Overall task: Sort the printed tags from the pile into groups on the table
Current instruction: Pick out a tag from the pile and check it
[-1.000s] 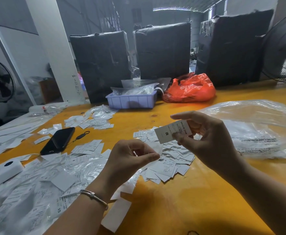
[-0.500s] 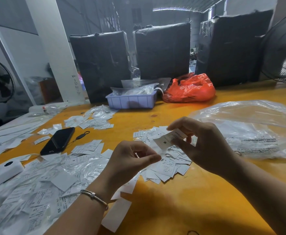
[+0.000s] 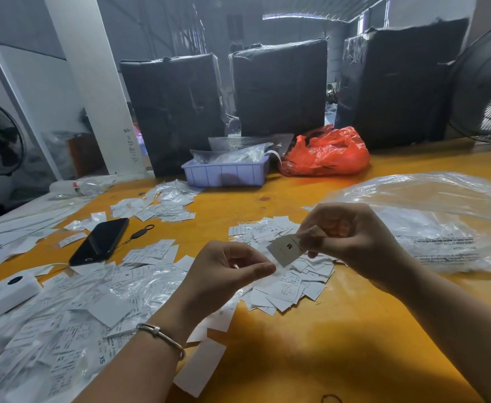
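Pinching a printed tag (image 3: 286, 251) marked "M" between thumb and fingertips, your right hand (image 3: 354, 242) hovers over the pile of tags (image 3: 292, 282) at the middle of the yellow table (image 3: 311, 344). The tag hangs tilted, its lower corner pointing toward your left hand (image 3: 223, 274), which sits at about 8 o'clock from it, just beside but not touching. Your left thumb and forefinger are curled toward each other with a gap between them (whether anything thin sits in that pinch, you cannot tell from here). A metal bangle (image 3: 162, 334) circles your left wrist.

At 9 o'clock from the pile lies a wider spread of tags and clear sleeves (image 3: 72, 312), some printed "XS". A black phone (image 3: 100, 241) lies at 10 o'clock, with a smaller group of tags (image 3: 162, 206) beyond it. At 3 o'clock a large clear plastic bag (image 3: 442, 222) rests on the table. Toward 12 o'clock stand a lilac tray (image 3: 226, 173) and, just beside it, a red plastic bag (image 3: 325, 154).
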The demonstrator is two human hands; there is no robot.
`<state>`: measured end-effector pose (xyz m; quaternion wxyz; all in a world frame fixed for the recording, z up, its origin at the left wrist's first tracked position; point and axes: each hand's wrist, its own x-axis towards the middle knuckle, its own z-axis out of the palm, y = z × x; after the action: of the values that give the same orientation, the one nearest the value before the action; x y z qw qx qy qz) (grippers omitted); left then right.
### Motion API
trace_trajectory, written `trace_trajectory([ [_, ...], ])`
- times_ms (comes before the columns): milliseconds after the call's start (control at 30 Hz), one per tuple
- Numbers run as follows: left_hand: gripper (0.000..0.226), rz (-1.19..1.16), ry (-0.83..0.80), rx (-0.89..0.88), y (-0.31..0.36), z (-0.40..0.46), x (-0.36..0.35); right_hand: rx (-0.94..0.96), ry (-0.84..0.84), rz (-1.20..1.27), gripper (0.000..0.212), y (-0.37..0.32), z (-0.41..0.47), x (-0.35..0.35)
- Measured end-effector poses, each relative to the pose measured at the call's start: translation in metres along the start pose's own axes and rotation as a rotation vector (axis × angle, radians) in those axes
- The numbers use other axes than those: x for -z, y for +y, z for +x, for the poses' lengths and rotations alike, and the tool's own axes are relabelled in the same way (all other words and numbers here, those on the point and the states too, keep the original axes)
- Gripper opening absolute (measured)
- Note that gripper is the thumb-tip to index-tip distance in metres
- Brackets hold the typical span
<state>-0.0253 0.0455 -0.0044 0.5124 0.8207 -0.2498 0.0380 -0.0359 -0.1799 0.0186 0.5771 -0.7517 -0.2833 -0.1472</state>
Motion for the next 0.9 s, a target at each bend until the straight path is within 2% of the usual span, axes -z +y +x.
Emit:
trace_trajectory([
  [100,0.022,-0.061,-0.02,0.045,0.002,-0.001,0.001,-0.08,-0.007,0.049,0.012,0.004,0.0,0.002],
  [300,0.02,-0.03,-0.037,0.042,0.004,-0.001,-0.001,-0.053,-0.057,0.003,0.002,0.005,-0.003,-0.009],
  [400,0.023,-0.011,-0.045,0.027,0.004,-0.001,-0.003,-0.04,-0.081,-0.09,0.01,0.004,-0.003,-0.015],
  [500,0.02,-0.057,-0.019,0.038,0.004,-0.001,-0.002,-0.04,0.037,-0.107,0.024,0.004,-0.003,-0.016],
  [600,0.025,-0.11,-0.021,0.038,0.004,-0.002,-0.001,-0.027,0.159,-0.032,0.02,0.002,-0.002,-0.013],
  [767,0.028,-0.153,-0.047,0.059,0.005,-0.001,-0.005,0.017,0.153,-0.257,0.015,0.003,-0.005,-0.019],
  [900,0.027,-0.146,-0.051,0.07,0.003,-0.001,-0.004,-0.069,0.177,-0.249,0.027,0.004,-0.002,-0.019],
])
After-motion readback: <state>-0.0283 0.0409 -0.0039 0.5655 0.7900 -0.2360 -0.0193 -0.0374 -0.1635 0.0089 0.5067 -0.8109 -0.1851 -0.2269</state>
